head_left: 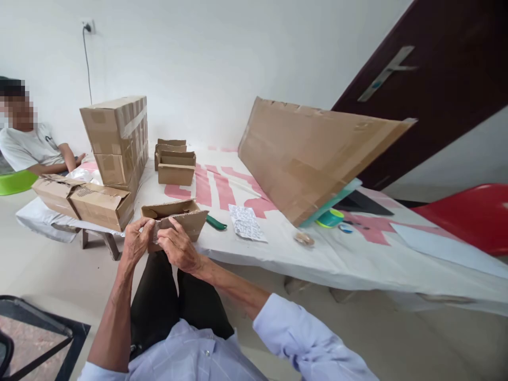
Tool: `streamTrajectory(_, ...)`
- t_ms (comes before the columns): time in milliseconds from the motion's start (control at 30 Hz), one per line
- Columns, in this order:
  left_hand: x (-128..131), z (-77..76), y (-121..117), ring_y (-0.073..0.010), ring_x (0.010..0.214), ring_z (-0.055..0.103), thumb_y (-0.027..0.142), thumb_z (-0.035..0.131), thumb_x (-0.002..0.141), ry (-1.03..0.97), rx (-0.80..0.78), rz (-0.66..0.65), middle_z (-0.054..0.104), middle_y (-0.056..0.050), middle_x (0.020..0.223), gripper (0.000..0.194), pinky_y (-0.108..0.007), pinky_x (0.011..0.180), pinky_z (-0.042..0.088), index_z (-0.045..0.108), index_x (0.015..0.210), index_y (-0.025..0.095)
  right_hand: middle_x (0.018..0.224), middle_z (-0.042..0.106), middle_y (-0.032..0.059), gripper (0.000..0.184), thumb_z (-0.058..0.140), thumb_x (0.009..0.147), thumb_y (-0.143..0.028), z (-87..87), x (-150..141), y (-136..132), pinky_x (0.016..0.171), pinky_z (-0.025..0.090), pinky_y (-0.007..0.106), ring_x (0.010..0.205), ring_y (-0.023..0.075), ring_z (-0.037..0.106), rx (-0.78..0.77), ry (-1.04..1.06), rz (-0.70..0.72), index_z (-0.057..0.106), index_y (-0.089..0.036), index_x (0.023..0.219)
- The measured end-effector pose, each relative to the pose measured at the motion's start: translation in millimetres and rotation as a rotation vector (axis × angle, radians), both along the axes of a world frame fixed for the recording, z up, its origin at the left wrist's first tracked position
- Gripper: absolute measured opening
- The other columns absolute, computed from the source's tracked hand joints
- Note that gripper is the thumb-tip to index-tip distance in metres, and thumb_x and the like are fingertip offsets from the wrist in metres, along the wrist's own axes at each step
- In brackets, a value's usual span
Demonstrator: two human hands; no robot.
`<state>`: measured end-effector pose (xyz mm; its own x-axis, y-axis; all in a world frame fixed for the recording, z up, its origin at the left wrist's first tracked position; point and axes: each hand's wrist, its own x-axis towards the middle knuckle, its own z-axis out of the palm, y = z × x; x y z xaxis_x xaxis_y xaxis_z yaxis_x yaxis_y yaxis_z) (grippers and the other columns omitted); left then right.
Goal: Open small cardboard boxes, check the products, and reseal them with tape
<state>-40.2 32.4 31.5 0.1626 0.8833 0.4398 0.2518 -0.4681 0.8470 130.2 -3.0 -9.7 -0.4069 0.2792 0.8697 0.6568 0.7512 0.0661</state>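
You can read no text here; the printed sheet [248, 223], right of your small carton [193, 223], is too unclear.

A cord [85, 62] hangs from a wall socket [92, 24]; at right stand a dark door [444, 74] and a red seat [472, 217] (probably a chair, partly cropped).

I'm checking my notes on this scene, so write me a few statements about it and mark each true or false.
1. The left hand and right hand both touch an open brown cardboard box. True.
2. The flat white printed paper sheet lies inside that box. False: the sheet lies on the white-and-pink table covering.
3. A dark green elongated object lies on that covering. True.
4. The glossy red chair stands at the picture's left. False: the chair is at the right.
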Motion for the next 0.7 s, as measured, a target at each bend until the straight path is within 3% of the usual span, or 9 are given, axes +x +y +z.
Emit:
streamTrajectory(100, 2.2, 1.4, 0.6, -0.0156, 0.062, 0.05, 0.048, 0.057, 0.091, 0.024, 0.017, 0.032, 0.06, 0.001, 0.064, 0.035, -0.027, 0.063, 0.042, 0.068, 0.074, 0.019, 0.101, 0.074, 0.0058, 0.022, 0.044, 0.105, -0.009, 2.8, 0.0, -0.1, 0.122, 0.046, 0.054, 0.096, 0.0176, 0.071, -0.093, 0.095, 0.031, 0.062, -0.021, 0.098)
streamTrajectory(200, 1.1, 5.3, 1.1, -0.0161, 0.065, 0.054, 0.048, 0.061, 0.088, 0.07, 0.055, -0.021, 0.063, 0.0, 0.068, 0.032, -0.028, 0.066, 0.045, 0.071, 0.079, 0.019, 0.101, 0.074, 0.0062, 0.023, 0.041, 0.106, -0.012, 4.9, -1.1, 2.2, 0.122, 0.046, 0.051, 0.098, 0.0191, 0.073, -0.141, 0.2, 0.021, 0.061, -0.022, 0.1)
streamTrajectory(333, -1.9, 11.7, 5.4, -0.0199, 0.076, 0.064, 0.047, 0.07, 0.079, 0.063, 0.008, -0.023, 0.074, -0.004, 0.078, 0.03, -0.03, 0.078, 0.051, 0.076, 0.08, 0.018, 0.102, 0.076, 0.0059, 0.024, 0.041, 0.106, -0.011, 2.7, -3.8, 9.5, 0.127, 0.036, 0.054, 0.1, 0.0181, 0.072, -0.089, 0.006, -0.014, 0.062, -0.021, 0.097)
streamTrajectory(533, 8.4, 17.6, 19.3, -0.0174, 0.062, 0.054, 0.054, 0.076, 0.066, 0.028, -0.105, 0.163, 0.064, 0.0, 0.061, 0.038, -0.028, 0.061, 0.045, 0.074, 0.072, 0.017, 0.117, 0.076, 0.0072, 0.019, 0.048, 0.107, -0.015, 6.3, 2.3, 19.1, 0.128, 0.033, 0.047, 0.108, 0.0149, 0.07, -0.138, -0.157, -0.123, 0.066, -0.02, 0.102)
streamTrajectory(700, 19.7, 22.0, 18.4, -0.0157, 0.057, 0.049, 0.059, 0.074, 0.065, 0.019, -0.143, 0.311, 0.06, 0.002, 0.06, 0.047, -0.027, 0.053, 0.038, 0.074, 0.079, 0.015, 0.117, 0.077, 0.006, 0.015, 0.053, 0.105, -0.016, 7.9, -0.2, 11.3, 0.116, 0.046, 0.036, 0.111, 0.0135, 0.07, -0.256, -0.125, -0.059, 0.064, -0.021, 0.096)
